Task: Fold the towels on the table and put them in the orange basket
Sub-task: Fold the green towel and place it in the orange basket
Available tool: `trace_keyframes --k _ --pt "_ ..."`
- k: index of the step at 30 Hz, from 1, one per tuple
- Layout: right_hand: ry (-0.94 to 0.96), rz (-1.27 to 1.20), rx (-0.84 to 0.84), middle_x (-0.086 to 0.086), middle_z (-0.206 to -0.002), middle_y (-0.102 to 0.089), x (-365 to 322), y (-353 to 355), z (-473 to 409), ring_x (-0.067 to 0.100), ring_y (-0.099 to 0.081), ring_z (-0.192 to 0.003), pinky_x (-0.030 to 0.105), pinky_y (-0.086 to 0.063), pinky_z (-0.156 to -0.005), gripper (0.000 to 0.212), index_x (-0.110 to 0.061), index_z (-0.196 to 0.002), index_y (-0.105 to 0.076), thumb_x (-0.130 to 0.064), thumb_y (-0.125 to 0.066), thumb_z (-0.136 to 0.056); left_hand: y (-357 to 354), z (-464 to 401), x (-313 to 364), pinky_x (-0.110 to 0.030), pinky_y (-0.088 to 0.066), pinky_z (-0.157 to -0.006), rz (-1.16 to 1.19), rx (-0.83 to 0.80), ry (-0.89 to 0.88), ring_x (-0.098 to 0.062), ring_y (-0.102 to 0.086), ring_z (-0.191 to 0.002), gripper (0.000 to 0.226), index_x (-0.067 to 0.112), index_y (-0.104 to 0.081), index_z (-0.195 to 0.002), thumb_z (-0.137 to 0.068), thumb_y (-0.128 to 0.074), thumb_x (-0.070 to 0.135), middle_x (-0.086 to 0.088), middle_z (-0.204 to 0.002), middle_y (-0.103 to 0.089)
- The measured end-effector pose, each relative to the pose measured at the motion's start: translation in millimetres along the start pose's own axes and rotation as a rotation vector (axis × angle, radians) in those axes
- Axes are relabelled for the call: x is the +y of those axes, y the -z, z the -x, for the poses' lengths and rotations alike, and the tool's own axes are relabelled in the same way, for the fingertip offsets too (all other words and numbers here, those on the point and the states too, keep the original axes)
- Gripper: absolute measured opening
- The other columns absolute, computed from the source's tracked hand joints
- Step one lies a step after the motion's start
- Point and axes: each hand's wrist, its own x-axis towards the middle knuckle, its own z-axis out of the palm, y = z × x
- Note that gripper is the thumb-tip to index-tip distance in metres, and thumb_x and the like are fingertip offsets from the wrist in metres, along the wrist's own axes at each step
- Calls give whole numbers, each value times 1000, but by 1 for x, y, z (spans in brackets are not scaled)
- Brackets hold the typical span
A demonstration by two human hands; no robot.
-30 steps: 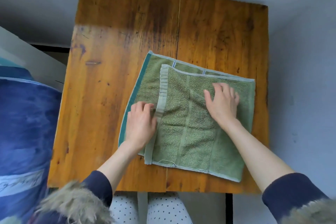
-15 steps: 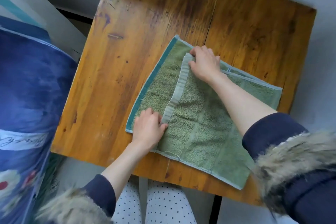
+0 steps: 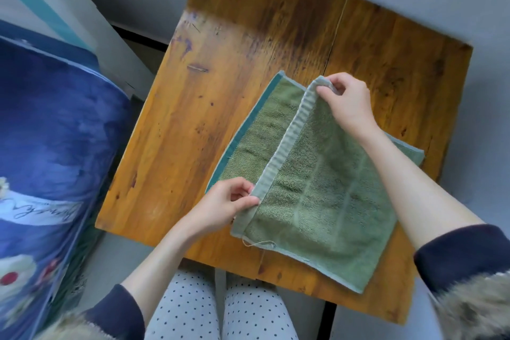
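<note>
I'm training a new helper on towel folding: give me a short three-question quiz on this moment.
1. True or false: both hands pinch the pale hem of the green towel.
2. Which hand holds the hem's far end? A) left hand B) right hand
3. Fill in: the towel lies on the wooden ____.

Key: 1 true; 2 B; 3 table.
</note>
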Motion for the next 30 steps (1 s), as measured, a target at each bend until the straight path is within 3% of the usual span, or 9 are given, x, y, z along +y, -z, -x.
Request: trace_keyframes --k 4,7,9,12,15,21,24,30 --pt "41 -19 18 -7 -85 -60 -21 -13 -21 7 -51 -80 15 -40 -68 15 -12 -96 -68 -22 -63 -85 27 -3 6 -12 -45 -61 31 161 -28 2 -60 -69 8 20 -62 -80 -86 -66 17 13 -73 -67" --pt "7 48 -41 -4 -88 -59 -22 -37 -35 10 -51 -84 23 -40 -76 17 -12 -98 -67 -23 -62 -86 38 -17 -5 -26 -47 -76 -216 363 71 -11 -60 -81 3 20 -63 -84 -86 -65 20 3 -86 -68" --pt "-25 110 -94 -1 -93 -60 -16 -53 -41 13 -50 -89 28 -41 -80 19 -11 -101 -67 -23 -61 -88 39 -25 -16 -27 -47 -79 -316 427 155 -12 -59 -84 3 18 -64 -90 -87 -63 19 0 -91 -68" --pt "-66 143 -139 3 -103 -64 -10 -68 -47 15 -52 -92 31 -42 -86 21 -10 -105 -66 -21 -58 -90 36 -27 -31 -30 -49 -77 -375 399 231 -15 -61 -85 14 18 -64 -93 -86 -65 30 3 -87 -66" --pt "-81 183 -173 8 -106 -65 -7 -73 -52 21 -55 -98 33 -42 -85 21 -9 -103 -66 -21 -55 -90 32 -23 -37 -35 -48 -71 -465 356 213 -15 -58 -78 21 22 -58 -83 -82 -67 41 5 -81 -62" --pt "-96 243 -196 11 -121 -55 -6 -78 -65 27 -51 -112 40 -41 -98 24 -9 -105 -66 -24 -59 -88 29 -22 -45 -29 -41 -75 -463 474 172 -15 -48 -89 17 20 -58 -80 -86 -63 36 2 -91 -52" --pt "-77 279 -241 10 -119 -55 -7 -80 -71 29 -52 -110 46 -43 -96 21 -9 -99 -66 -24 -61 -86 27 -21 -49 -25 -33 -76 -506 547 167 -14 -38 -92 17 19 -59 -81 -86 -64 35 3 -95 -42" --pt "-20 357 -289 11 -118 -51 -9 -86 -73 27 -50 -110 48 -38 -98 11 -15 -92 -57 -21 -62 -85 25 -30 -46 -29 -39 -68 -503 527 180 -17 -48 -80 17 16 -54 -77 -88 -61 27 2 -93 -43"
